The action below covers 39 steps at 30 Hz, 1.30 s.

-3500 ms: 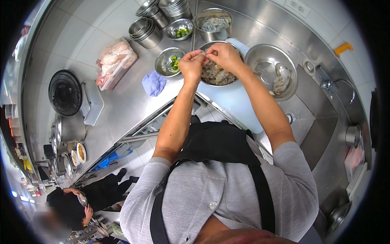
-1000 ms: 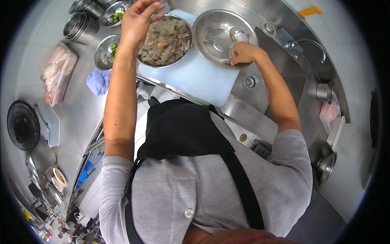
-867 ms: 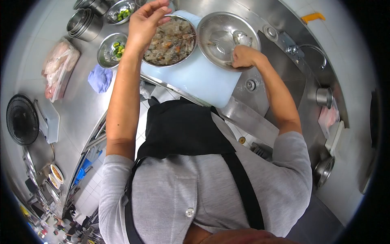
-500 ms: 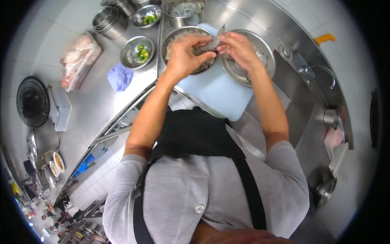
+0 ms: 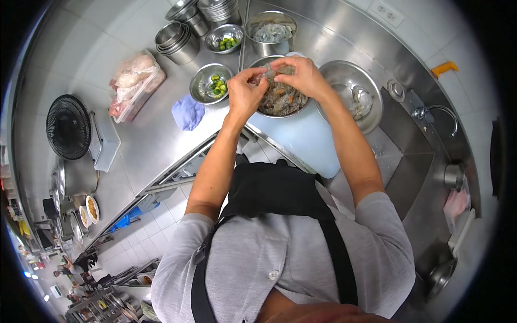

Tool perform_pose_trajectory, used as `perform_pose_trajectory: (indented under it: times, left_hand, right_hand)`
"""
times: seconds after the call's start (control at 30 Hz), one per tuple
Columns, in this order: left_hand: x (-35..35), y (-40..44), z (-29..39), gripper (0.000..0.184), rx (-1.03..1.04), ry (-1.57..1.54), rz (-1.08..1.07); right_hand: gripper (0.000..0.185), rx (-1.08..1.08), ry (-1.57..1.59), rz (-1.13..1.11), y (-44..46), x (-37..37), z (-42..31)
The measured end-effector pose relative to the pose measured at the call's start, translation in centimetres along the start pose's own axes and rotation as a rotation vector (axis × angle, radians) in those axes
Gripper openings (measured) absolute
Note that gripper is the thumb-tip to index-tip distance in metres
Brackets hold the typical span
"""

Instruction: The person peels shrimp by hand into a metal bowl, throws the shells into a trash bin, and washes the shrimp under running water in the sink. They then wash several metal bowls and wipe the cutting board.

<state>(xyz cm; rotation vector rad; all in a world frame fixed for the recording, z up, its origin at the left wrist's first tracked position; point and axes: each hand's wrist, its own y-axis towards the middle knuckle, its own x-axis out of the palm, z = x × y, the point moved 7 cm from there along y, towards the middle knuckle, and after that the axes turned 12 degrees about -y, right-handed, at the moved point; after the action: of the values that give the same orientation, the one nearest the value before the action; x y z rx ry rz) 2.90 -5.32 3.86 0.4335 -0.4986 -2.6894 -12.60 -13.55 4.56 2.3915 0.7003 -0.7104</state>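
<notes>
Over a metal bowl (image 5: 293, 111) heaped with shrimp shells and heads (image 5: 279, 98), both my hands meet at a greyish shrimp (image 5: 267, 71). My left hand (image 5: 246, 90) pinches it from the left, thumb and fingers closed round it. From the right, my right hand (image 5: 301, 75) has its fingertips and thumb closed at the shrimp's upper end. My fingers partly cover the shrimp. To the right, a wide metal bowl (image 5: 337, 71) contains several whole shrimp (image 5: 361, 102). Behind stands a deep metal pot (image 5: 269, 49) with peeled, pale shrimp (image 5: 272, 33).
Under the bowls lies a pale blue cutting board (image 5: 301, 142). Left are two bowls of cut green fruit (image 5: 217, 86), a blue cloth (image 5: 188, 113), stacked metal pots (image 5: 177, 43) and bagged meat (image 5: 137, 81) in a tub. A sink (image 5: 412, 134) with a faucet (image 5: 437, 110) is at right.
My hands have moved left, from between the two bowls to over the shell bowl, with the shrimp between them. The whole view has shifted, so the surroundings appear further right and lower.
</notes>
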Motion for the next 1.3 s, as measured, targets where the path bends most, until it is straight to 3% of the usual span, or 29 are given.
perform_pose_trajectory:
  times: [0.13, 0.27, 0.37, 0.6, 0.9, 0.97, 1.1, 1.3]
  left_hand:
    - [0.2, 0.0, 0.3, 0.023, 0.019, -0.049, 0.01]
    - [0.0, -0.3, 0.3, 0.023, 0.024, 0.039, 0.015]
    - [0.3, -0.5, -0.1, 0.021, 0.031, 0.031, 0.012]
    - [-0.3, -0.3, 0.7, 0.019, 0.053, -0.029, 0.109]
    - [-0.3, -0.2, -0.1, 0.017, 0.097, -0.064, 0.136]
    - [-0.3, -0.2, 0.5, 0.016, 0.069, -0.069, 0.12]
    - [-0.3, -0.1, 0.6, 0.017, 0.043, -0.033, 0.09]
    - [0.2, -0.5, 1.8, 0.016, 0.102, 0.038, 0.061]
  right_hand:
    - [0.022, 0.1, 0.066, -0.073, 0.3, 0.9, 0.2]
    - [0.014, 0.084, -0.013, 0.065, 0.3, 1.2, 0.9]
    - [0.019, 0.107, 0.065, -0.002, 0.2, 2.1, 1.3]
    - [0.018, 0.025, 0.187, 0.094, 0.5, 2.3, 0.7]
    - [0.017, 0.127, 0.199, 0.105, 0.4, 3.0, 2.2]
    - [0.017, 0.088, 0.127, 0.186, 0.3, 2.9, 3.0]
    - [0.017, 0.21, 0.045, 0.225, -0.4, 1.5, 1.4]
    - [0.012, 0.08, -0.184, 0.325, -0.4, 0.4, -0.4]
